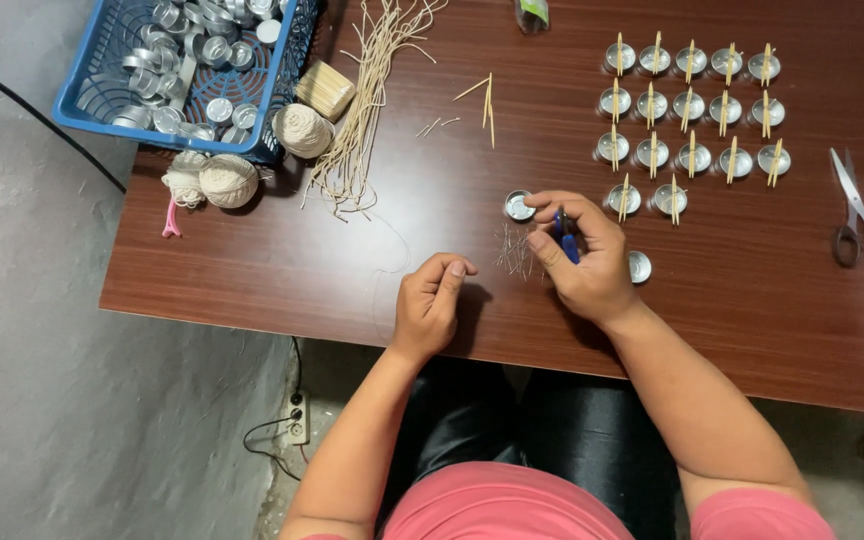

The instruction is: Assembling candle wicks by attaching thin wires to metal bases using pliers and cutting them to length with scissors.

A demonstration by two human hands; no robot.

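My right hand [584,258] is closed around a small blue-handled tool [564,238] near the middle of the brown table [752,310]. A small round metal cup [519,206] lies just left of its fingertips, and another metal cup [639,266] sits at its right. A little heap of thin wires [515,250] lies between my hands. My left hand [432,300] rests curled near the table's front edge, fingers closed, and a thin thread [392,262] runs toward it; whether it pinches the thread is unclear.
Rows of metal cups with wooden sticks across them [690,110] fill the far right. Scissors [860,212] lie at the right edge. A blue basket of cups [187,60], balls of string [228,178], a stick bundle [326,90] and cut wick strands [362,110] sit far left.
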